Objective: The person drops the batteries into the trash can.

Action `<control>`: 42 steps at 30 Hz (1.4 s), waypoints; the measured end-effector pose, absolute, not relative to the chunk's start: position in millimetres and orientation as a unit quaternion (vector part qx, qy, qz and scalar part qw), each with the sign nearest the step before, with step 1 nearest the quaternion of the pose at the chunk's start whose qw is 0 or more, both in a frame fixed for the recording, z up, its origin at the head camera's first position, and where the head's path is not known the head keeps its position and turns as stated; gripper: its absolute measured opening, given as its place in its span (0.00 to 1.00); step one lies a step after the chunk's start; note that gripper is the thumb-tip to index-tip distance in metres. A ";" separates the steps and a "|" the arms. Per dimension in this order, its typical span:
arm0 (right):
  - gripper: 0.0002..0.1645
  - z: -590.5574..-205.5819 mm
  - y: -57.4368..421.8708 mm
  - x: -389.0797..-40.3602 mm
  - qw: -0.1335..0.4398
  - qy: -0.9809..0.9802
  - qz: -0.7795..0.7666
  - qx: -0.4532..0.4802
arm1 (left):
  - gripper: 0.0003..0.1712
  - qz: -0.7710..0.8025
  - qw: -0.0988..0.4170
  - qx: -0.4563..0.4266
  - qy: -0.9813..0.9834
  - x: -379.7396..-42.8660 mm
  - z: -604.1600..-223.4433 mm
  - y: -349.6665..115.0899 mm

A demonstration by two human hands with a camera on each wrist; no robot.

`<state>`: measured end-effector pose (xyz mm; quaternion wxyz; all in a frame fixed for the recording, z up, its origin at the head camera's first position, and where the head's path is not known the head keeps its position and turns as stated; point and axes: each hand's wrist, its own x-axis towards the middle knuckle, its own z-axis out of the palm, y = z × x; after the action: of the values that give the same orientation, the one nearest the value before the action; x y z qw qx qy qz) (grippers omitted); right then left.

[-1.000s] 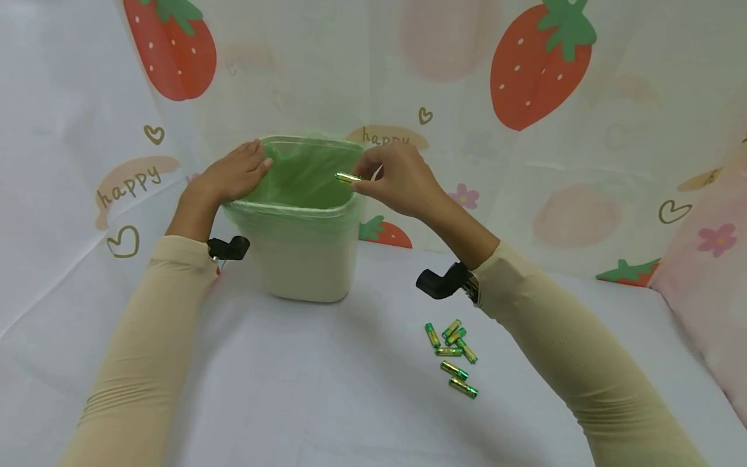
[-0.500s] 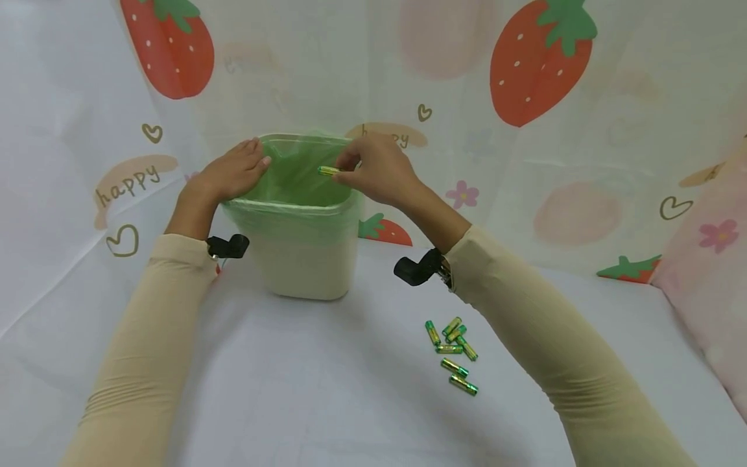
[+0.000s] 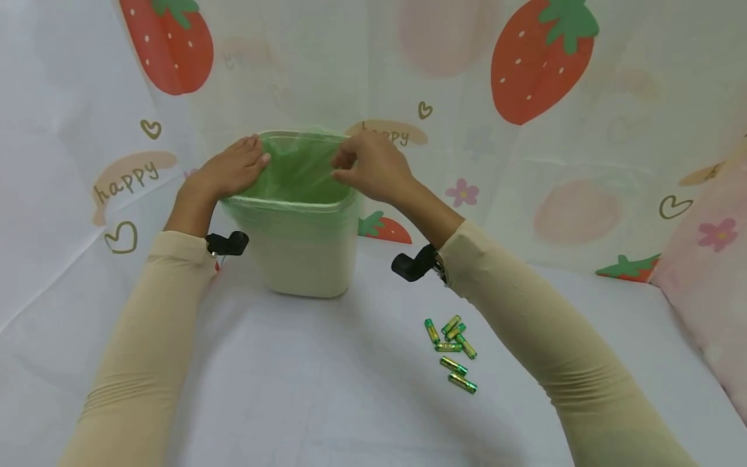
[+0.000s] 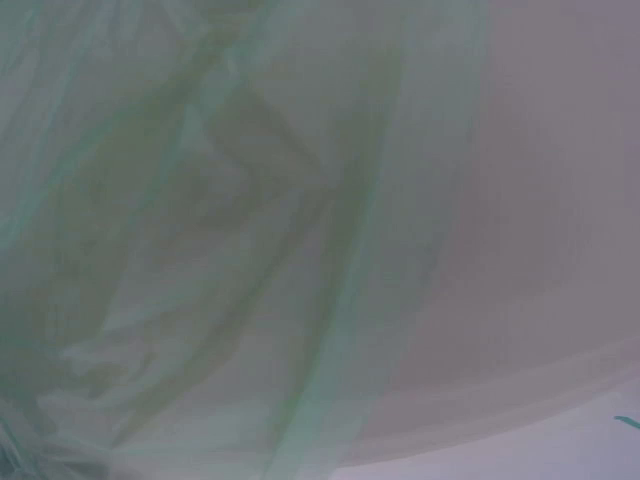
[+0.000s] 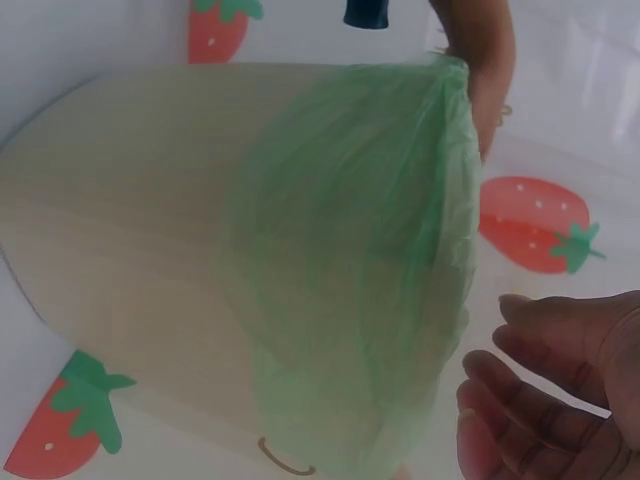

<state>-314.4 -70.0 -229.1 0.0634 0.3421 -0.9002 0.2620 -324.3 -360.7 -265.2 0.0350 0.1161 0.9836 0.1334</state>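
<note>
A cream trash bin point(image 3: 308, 259) lined with a green plastic bag point(image 3: 292, 217) stands upright toward the back. My left hand point(image 3: 230, 170) rests on its left rim with fingers fairly straight. Over the right part of the bin's mouth hangs my right hand point(image 3: 376, 165), its thumb and fingers apart and nothing between them. The right wrist view shows the same right hand point(image 5: 560, 385) beside the bag's edge, fingers loosely bent. Several green-and-gold batteries point(image 3: 448, 347) lie in a loose group on the white surface. The bin's bottom inside is hidden.
A white cloth point(image 3: 303, 383) covers the surface. Behind the bin hangs a sheet point(image 3: 327, 65) printed with strawberries and hearts. At the far right a pink patterned cloth point(image 3: 709, 292) borders the surface. The left wrist view holds only the bag and bin wall up close.
My right hand moved left over the bin's mouth with a battery, then let it go; the battery is out of sight now. My left hand stayed on the rim.
</note>
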 end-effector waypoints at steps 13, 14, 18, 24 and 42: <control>0.09 -236.4 -46.1 -303.1 0.063 -0.887 0.295 0.351 | 0.39 0.137 0.033 0.117 0.983 -326.8 -267.0 -362.4; 0.09 -237.9 -42.9 -301.4 0.064 -0.885 0.301 0.350 | 0.39 0.139 0.032 0.118 0.983 -327.0 -267.5 -362.3; 0.09 -245.6 -27.7 -293.2 0.076 -0.880 0.312 0.350 | 0.39 0.148 0.035 0.120 0.981 -327.4 -269.7 -362.1; 0.09 -258.7 -3.3 -280.0 0.106 -0.883 0.301 0.344 | 0.39 0.145 0.030 0.121 0.981 -325.1 -268.9 -362.5; 0.05 -300.2 38.7 -256.3 0.110 -0.874 0.324 0.343 | 0.39 0.145 0.033 0.122 0.981 -328.6 -270.9 -366.4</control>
<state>-256.3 38.7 -300.2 0.1105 0.3434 -0.8745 0.3242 -328.6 -366.4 -270.9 0.0327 0.1224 0.9813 0.1449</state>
